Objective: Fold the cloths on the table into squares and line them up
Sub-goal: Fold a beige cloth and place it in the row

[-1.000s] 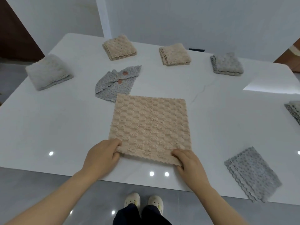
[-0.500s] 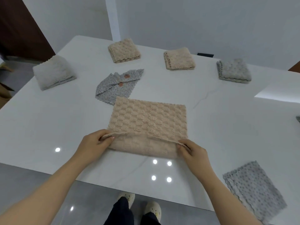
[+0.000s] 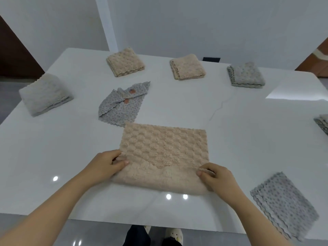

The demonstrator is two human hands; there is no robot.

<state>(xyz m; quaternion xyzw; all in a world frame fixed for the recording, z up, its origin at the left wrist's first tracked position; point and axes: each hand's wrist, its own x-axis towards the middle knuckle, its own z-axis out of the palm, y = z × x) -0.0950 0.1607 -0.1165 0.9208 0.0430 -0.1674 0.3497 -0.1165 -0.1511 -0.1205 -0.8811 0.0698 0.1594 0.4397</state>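
Head view: working on the beige cloth (image 3: 163, 153) at 6 o'clock, near the front edge of the white table (image 3: 53, 148). Pinching its near-left corner between thumb and fingers of the left hand (image 3: 104, 166), and clamping its near-right corner the same way in the right hand (image 3: 216, 178). Holding that near edge lifted and rolled over toward 12 o'clock, not yet reaching the far edge, so judging the first fold as only begun. Counting four finished squares along the far side: a pale folded cloth (image 3: 45, 94) at 10 o'clock, a beige square (image 3: 125, 62) at 11 o'clock, a second beige square (image 3: 187, 66) at 12 o'clock and a grey square (image 3: 245, 74) at 1 o'clock, lying in a loose arc rather than a straight row. Judging the job as roughly half done. Leaving this cloth's folds, the rumpled dotted cloth (image 3: 122, 102) just beside its far-left corner, and probably the lining-up. Finding it hard to tell whether the layered dotted cloth (image 3: 285, 203) at 4 o'clock is done. Losing most of another grey cloth (image 3: 322, 122) off the frame at 3 o'clock. Hiding the fingertips under the raised edge.
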